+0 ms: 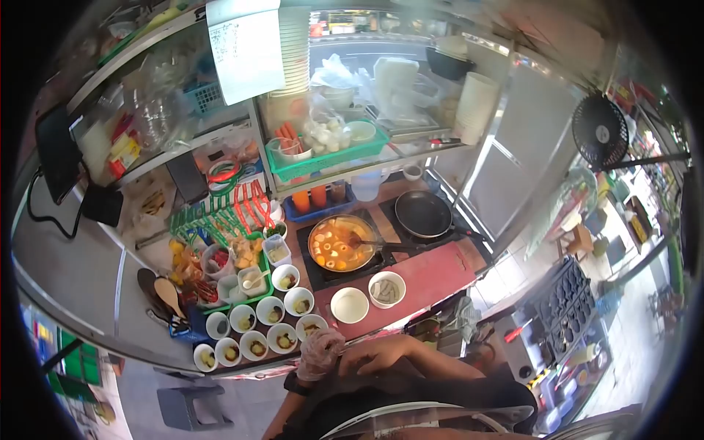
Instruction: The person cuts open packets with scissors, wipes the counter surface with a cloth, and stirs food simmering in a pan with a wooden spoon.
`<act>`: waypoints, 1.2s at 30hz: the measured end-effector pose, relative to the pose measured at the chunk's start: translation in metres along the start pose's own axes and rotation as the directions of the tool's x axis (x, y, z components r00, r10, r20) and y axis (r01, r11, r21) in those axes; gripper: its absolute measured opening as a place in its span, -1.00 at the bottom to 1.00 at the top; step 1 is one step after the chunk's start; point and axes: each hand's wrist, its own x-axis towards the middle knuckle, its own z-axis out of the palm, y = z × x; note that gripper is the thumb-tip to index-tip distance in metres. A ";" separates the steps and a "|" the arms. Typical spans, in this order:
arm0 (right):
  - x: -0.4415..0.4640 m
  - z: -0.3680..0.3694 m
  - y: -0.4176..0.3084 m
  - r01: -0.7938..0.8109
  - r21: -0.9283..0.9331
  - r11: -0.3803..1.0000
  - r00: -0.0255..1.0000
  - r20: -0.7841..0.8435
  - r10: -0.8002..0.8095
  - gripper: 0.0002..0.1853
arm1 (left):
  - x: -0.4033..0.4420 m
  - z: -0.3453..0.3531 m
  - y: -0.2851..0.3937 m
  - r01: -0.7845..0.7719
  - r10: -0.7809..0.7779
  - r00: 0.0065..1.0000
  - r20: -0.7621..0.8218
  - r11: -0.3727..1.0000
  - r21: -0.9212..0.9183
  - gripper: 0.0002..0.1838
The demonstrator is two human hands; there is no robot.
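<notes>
My left hand (pixel 320 353) wears a clear plastic glove, with a dark band at the wrist. Its fingers are bunched and blurred under the plastic. Bare, my right hand (pixel 375 353) is beside it, fingers curled against the glove's edge. Just beyond the gloved hand, a white paper bowl (pixel 311 325) ends a cluster of several bowls holding small portions of seasoning. On the red board (pixel 433 275) are a white bowl (pixel 350 305) and another bowl (pixel 386 290) with pale greyish pieces inside. Behind them, a pan (pixel 341 244) of orange stew with a ladle (pixel 361 240) sits on a stove.
A black frying pan (pixel 424 213) occupies the right burner. Bagged ingredients and a green basket (pixel 257 297) stand at left. Overhead, a shelf bears a green tray (pixel 330 152) and stacked bowls (pixel 477 106). A black fan (pixel 600 132) hangs at right; a grey stool (pixel 192 407) stands lower left.
</notes>
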 end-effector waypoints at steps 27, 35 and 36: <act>-0.026 -0.010 -0.013 0.275 -0.044 0.960 0.944 -0.179 -0.279 -0.68 | 0.022 0.057 -0.004 0.113 -0.027 0.959 0.282 0.950 -0.292 -0.80; -0.056 -0.030 -0.020 0.362 -0.358 0.861 0.876 -0.186 -0.446 -0.77 | 0.036 0.087 0.003 0.193 -0.091 0.949 0.303 0.925 -0.326 -0.79; -0.059 -0.030 -0.014 0.363 -0.350 0.863 0.878 -0.182 -0.443 -0.77 | 0.037 0.090 0.004 0.202 -0.098 0.947 0.305 0.922 -0.331 -0.79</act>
